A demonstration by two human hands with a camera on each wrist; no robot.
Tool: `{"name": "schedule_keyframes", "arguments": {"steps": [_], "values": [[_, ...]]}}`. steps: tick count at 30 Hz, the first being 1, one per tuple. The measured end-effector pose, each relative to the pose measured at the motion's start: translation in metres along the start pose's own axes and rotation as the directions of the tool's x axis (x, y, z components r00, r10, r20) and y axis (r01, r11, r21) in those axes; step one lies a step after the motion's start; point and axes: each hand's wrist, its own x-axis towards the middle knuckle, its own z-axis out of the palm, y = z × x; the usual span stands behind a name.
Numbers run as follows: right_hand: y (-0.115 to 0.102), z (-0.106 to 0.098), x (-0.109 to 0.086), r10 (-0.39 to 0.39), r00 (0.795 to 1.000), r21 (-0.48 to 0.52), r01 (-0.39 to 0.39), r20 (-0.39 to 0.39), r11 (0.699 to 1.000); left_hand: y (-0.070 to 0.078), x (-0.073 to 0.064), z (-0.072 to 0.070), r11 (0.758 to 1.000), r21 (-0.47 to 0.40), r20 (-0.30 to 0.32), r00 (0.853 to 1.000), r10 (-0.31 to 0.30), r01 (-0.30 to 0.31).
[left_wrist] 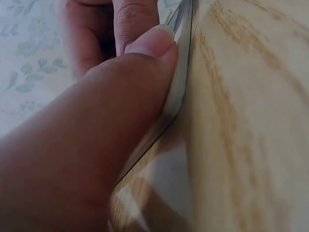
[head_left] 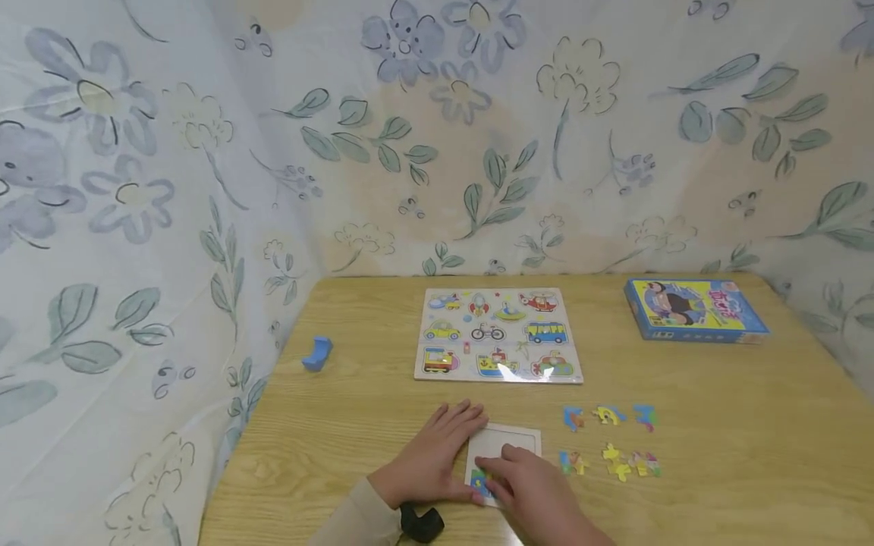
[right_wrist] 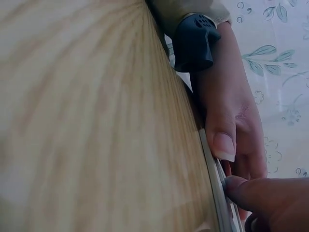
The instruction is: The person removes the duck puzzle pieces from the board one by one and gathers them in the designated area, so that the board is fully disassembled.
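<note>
A small shallow puzzle tray (head_left: 515, 437) with a pale border lies near the front of the wooden table. My left hand (head_left: 437, 455) rests along its left side, fingers stretched forward and thumb at the near edge. In the left wrist view, that thumb (left_wrist: 149, 46) lies against the tray's rim. Over the tray, my right hand (head_left: 536, 485) has its fingers bent and pinches at a green and blue puzzle piece (head_left: 479, 482) in the near left corner, partly covering it. Its thumb (right_wrist: 241, 187) is low beside the rim in the right wrist view.
Several loose puzzle pieces (head_left: 617, 461) lie right of the tray. Behind it is a vehicle picture board (head_left: 488, 353). A blue and yellow box (head_left: 695, 311) sits back right, and a blue curved block (head_left: 317, 354) left. Floral cloth (head_left: 437, 174) hangs behind the table.
</note>
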Motion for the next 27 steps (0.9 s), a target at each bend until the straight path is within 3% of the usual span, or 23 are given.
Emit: {"name": "schedule_keyframes", "arguments": {"steps": [7,15,21,27], "values": [[0.0009,0.0012,-0.0010,0.016,0.999,0.094,-0.012,-0.046,0.996,0.0007,0.0021,-0.0005,1.000,-0.021,-0.015,1.000,0.015,-0.015],[-0.0005,0.0050,0.0017,-0.014,0.993,0.076,0.023,-0.118,0.997,-0.0042,0.0026,0.0011,1.000,-0.020,-0.005,1.000,0.019,-0.019],[0.0016,0.0031,0.0034,-0.005,0.998,0.194,0.018,-0.068,0.981,-0.0059,0.0043,0.0039,0.999,-0.027,-0.005,1.000,0.022,-0.022],[0.0007,0.0015,0.0044,0.043,0.998,0.225,-0.032,-0.046,0.974,-0.0046,0.0044,0.0002,1.000,-0.021,0.018,1.000,0.005,-0.005]]}}
